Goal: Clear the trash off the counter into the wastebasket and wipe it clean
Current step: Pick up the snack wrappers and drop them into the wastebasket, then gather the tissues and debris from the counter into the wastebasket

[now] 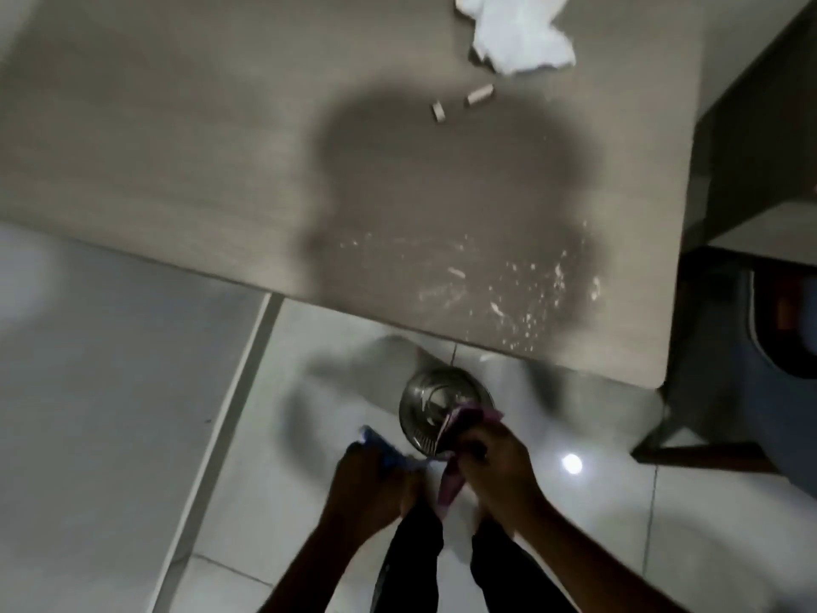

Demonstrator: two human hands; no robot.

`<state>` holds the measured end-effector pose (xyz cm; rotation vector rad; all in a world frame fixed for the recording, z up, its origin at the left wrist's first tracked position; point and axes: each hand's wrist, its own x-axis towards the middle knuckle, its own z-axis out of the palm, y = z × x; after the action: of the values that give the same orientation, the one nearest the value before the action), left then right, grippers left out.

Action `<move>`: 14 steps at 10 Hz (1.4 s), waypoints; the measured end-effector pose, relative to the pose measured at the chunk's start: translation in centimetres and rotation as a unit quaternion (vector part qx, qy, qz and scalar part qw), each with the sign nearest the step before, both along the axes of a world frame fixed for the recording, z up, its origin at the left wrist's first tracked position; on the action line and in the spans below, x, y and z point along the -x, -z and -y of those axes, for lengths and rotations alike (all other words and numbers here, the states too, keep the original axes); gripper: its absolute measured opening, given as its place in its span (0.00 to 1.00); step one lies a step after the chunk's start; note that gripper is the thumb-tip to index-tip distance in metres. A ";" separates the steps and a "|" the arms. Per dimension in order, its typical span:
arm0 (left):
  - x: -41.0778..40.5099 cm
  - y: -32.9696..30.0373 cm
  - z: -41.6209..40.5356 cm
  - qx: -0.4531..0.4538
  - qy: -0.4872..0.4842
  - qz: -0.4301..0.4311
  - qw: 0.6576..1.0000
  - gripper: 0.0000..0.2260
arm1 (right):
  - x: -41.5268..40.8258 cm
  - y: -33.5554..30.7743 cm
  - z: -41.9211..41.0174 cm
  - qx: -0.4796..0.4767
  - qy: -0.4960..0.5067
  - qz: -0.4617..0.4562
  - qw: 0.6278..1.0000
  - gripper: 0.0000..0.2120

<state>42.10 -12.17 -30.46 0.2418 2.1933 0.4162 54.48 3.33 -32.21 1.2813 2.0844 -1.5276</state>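
Below, both hands work low over the white tiled floor (pixel 619 502), in front of the counter's near edge. Right hand (pixel 495 468) clamped on a bunched purple wrapper (pixel 451 484), held at the rim of a small round metal wastebasket (pixel 435 402) that stands on the floor just beneath the counter edge. Left hand (pixel 369 484) closed around something blue (pixel 384 453), blurred, identity unclear. Grey counter (pixel 177 148) above: white crumbs (pixel 521 285) scattered near its front right corner, two short tan stubs (pixel 460 104) further back, close together but apart, and a crumpled white tissue (pixel 517 33) at the far edge. Dark trouser legs (pixel 415 559) between the forearms
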 end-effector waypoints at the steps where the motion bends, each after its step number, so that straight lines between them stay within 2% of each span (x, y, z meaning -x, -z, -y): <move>1: -0.6 7.5 -4.3 -0.025 -0.015 0.065 0.997 0.11 | 1.2 6.2 -1.5 0.021 0.030 0.008 0.999 0.11; 3: 0.7 19.3 -8.3 -0.020 -0.033 0.178 0.983 0.15 | 3.4 19.4 -1.6 0.049 0.065 0.069 0.994 0.11; 4: 0.7 23.3 -8.7 -0.033 -0.005 0.201 0.979 0.13 | 4.5 23.5 -0.6 0.056 0.082 0.087 0.991 0.10; 5: 1.0 24.5 -8.6 -0.068 0.013 0.240 0.968 0.15 | 5.4 25.5 0.4 0.082 0.061 0.080 0.992 0.13; 6: 1.9 23.9 -7.7 -0.042 0.067 0.090 0.993 0.19 | 5.7 25.2 0.2 0.078 0.001 0.074 0.994 0.17; 7: 2.6 19.9 -6.6 -0.026 0.158 -0.027 0.987 0.16 | 5.1 22.2 -0.1 0.059 0.004 0.060 0.996 0.18; 8: 2.8 13.1 -5.4 -0.108 0.135 -0.109 0.979 0.19 | 5.3 16.2 -0.3 0.008 -0.003 0.026 1.000 0.18; 10: 4.3 -3.7 -1.7 -0.222 0.131 -0.325 0.910 0.15 | 5.6 -3.7 0.3 -0.116 -0.053 -0.127 0.984 0.18; 11: 5.7 -11.9 -0.5 -0.210 0.101 -0.376 0.897 0.19 | 5.0 -13.0 0.9 -0.160 -0.177 -0.163 0.957 0.20; 12: 7.1 -18.5 -1.5 -0.206 0.083 -0.416 0.882 0.19 | 5.0 -20.1 -0.3 -0.157 -0.230 -0.203 0.939 0.21; 13: 8.7 -22.7 -4.7 -0.234 0.089 -0.447 0.859 0.18 | 6.5 -25.3 -3.7 -0.189 -0.206 -0.263 0.923 0.16; 14: 10.3 -24.8 -9.3 -0.251 0.121 -0.458 0.844 0.16 | 8.2 -28.4 -8.5 -0.268 -0.175 -0.277 0.906 0.16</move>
<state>31.84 -2.90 -5.70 1.2050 2.8652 0.8563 46.27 11.82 -3.82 0.5477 3.0504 -1.2952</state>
